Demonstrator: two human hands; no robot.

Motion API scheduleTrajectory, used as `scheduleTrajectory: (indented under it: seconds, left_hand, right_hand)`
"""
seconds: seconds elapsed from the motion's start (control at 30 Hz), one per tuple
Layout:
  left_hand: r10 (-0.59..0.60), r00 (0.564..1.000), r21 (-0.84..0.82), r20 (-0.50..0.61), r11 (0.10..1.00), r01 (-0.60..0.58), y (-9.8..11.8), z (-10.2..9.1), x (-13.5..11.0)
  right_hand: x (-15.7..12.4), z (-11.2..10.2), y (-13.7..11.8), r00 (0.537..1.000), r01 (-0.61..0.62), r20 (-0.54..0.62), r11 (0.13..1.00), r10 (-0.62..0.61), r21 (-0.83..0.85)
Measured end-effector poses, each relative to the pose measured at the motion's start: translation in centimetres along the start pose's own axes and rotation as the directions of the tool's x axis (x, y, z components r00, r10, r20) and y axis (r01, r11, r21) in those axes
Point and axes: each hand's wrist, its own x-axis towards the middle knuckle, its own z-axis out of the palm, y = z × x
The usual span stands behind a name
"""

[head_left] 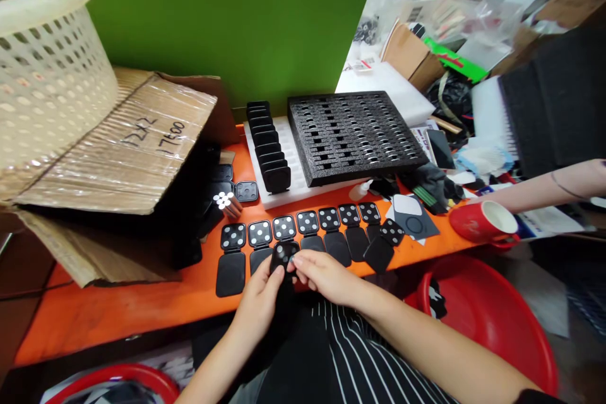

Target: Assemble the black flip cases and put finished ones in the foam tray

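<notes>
My left hand grips a black folding case with silver discs set in its square face, held over the near edge of the orange table. My right hand is closed in a pinch at the case's right side; whatever its fingertips hold is too small to make out. Behind my hands runs a row of similar opened cases, each upper square showing several silver discs and each lower square plain black. A stack of silver-topped discs stands left of the row.
A black foam tray and upright black squares rest on white foam. Left are a cardboard box and a white basket. A red mug, another person's forearm and a red tub are right.
</notes>
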Motion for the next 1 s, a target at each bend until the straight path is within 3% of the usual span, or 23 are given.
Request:
scheduleTrajectory:
  seconds: [0.17,0.33,0.5,0.67,0.83,0.9,1.0]
  left_hand:
    - [0.012,0.999,0.051,0.037,0.999,-0.013,-0.4,0.2,-0.6]
    - [0.017,0.996,0.123,0.085,0.992,-0.027,-1.1,0.2,-0.8]
    - [0.150,0.985,0.401,0.090,0.899,-0.173,-1.9,0.2,-0.9]
    - [0.203,0.970,0.491,0.137,0.836,-0.244,-2.0,0.2,-1.4]
    - [0.209,0.970,0.470,0.122,0.849,-0.242,-2.5,0.7,-1.4]
    - [0.165,0.983,0.388,0.084,0.903,-0.185,-2.3,1.0,-1.2]
    - [-0.001,0.999,0.083,0.042,0.997,-0.002,-1.4,1.3,-0.7]
  right_hand:
    - [-0.8,0.2,-1.5,0.989,0.130,-0.017,0.906,-0.149,-0.403]
    - [-0.6,0.1,-2.2,0.985,0.123,-0.038,0.827,-0.171,-0.549]
    - [-0.4,0.0,-2.2,0.988,0.120,0.009,0.738,-0.152,-0.664]
    - [-0.8,-0.3,-2.3,0.990,0.133,0.059,0.756,-0.124,-0.641]
    - [-0.8,0.5,-1.5,0.984,0.103,-0.060,0.818,-0.165,-0.566]
    - [-0.6,0.8,-1.1,0.978,0.115,-0.092,0.849,-0.189,-0.516]
    - [-0.3,0.6,-0.7,0.986,0.119,-0.059,0.913,-0.153,-0.390]
